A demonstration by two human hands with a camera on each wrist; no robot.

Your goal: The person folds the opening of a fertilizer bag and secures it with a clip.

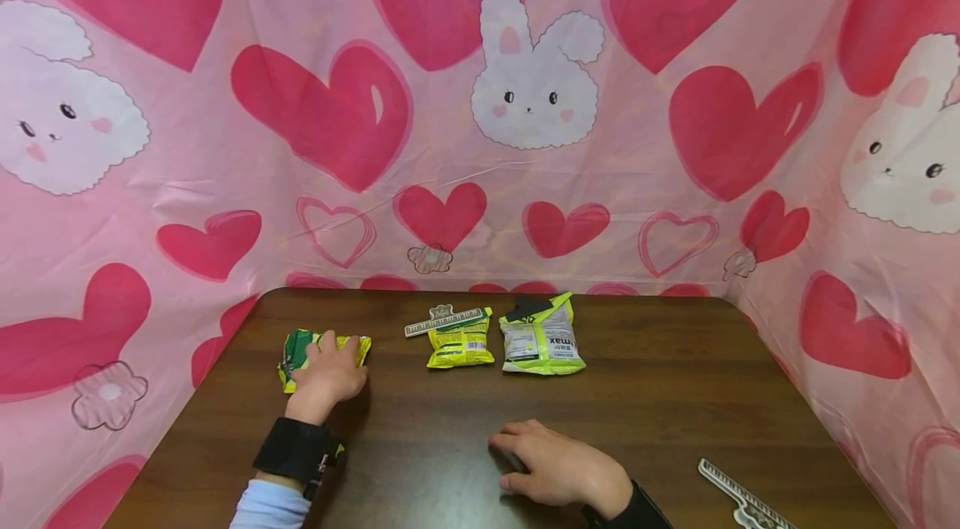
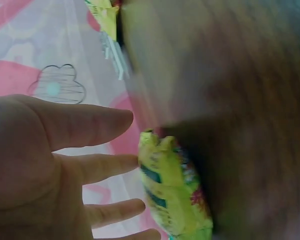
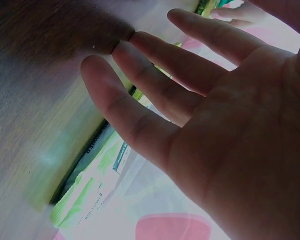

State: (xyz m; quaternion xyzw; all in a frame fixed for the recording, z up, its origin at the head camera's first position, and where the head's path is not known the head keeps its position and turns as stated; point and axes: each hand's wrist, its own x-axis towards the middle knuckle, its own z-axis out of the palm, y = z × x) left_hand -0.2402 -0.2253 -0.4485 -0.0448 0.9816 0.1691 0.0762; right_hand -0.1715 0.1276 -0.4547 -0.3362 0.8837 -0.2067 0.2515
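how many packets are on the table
3: a green-and-yellow packet, partly covered by the left hand; a small yellow packet at the far middle; and a larger lime-and-white packet just right of that.

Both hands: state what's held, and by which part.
Nothing is held: the left hand is at the green packet, its fingers not curled round it; the right hand is empty.

Brown table (image 1: pixel 427 437) under three packets (image 1: pixel 460 351), clip (image 1: pixel 742 493)
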